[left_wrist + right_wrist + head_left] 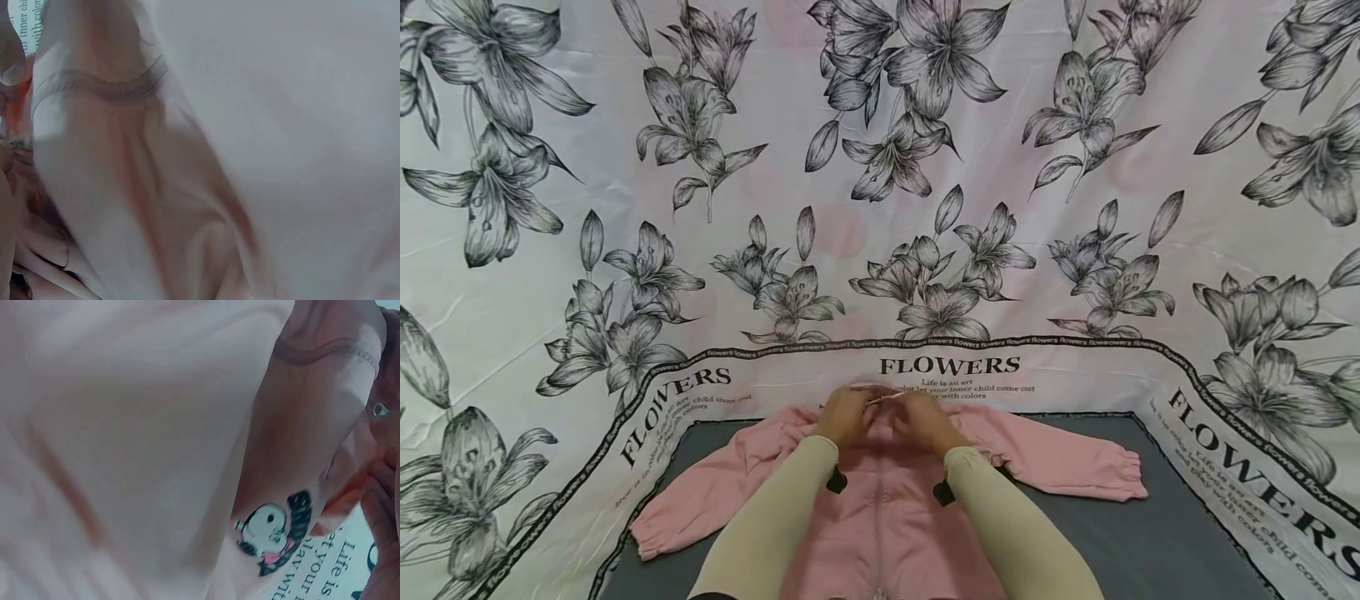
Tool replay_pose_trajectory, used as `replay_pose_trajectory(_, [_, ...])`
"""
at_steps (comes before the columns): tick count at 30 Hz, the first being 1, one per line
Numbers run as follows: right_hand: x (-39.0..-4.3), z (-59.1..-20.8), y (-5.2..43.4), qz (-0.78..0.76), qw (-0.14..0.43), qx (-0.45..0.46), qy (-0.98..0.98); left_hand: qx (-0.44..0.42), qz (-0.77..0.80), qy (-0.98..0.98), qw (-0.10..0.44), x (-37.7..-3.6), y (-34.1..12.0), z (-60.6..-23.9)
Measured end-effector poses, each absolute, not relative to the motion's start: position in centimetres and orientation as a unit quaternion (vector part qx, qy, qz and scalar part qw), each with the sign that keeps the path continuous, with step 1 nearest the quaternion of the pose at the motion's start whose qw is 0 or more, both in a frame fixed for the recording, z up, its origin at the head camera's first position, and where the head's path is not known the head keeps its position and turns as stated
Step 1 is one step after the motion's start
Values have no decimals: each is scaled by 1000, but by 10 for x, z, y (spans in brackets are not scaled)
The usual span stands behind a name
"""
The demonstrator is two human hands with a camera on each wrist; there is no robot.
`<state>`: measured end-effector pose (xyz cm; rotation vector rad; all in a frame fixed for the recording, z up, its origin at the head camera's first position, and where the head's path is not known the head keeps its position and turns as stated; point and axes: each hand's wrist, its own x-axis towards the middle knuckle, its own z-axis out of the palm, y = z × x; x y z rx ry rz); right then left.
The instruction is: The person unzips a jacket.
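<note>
A pink jacket lies flat on a grey surface, sleeves spread to the left and right. Both hands meet at its collar, at the far end of the front zip. My left hand and right hand have curled fingers that pinch the collar edge between them. Cream sleeves cover both forearms. The left wrist view is filled with blurred pink fabric and a seam. In the right wrist view there is pink fabric with a black cartoon print, and fingers at the right edge.
A white cloth printed with grey lilies and the word FLOWERS surrounds the grey surface on the left, far and right sides. It rises behind the jacket like a backdrop.
</note>
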<state>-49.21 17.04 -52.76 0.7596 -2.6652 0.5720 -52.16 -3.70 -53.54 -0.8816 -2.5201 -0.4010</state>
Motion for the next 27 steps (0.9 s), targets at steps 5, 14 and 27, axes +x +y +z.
replay_pose_trajectory(5, [-487,-523,161,195,186,276,-923,-338,-202,-897,203,-517,-40,-524])
replay_pose_trajectory(14, [-482,-516,151,229,261,255,-902,-352,-274,-878,174,-534,-45,-519])
replay_pose_trajectory(27, [-481,-511,136,271,357,235,-863,-324,-348,-857,200,-618,-58,-570])
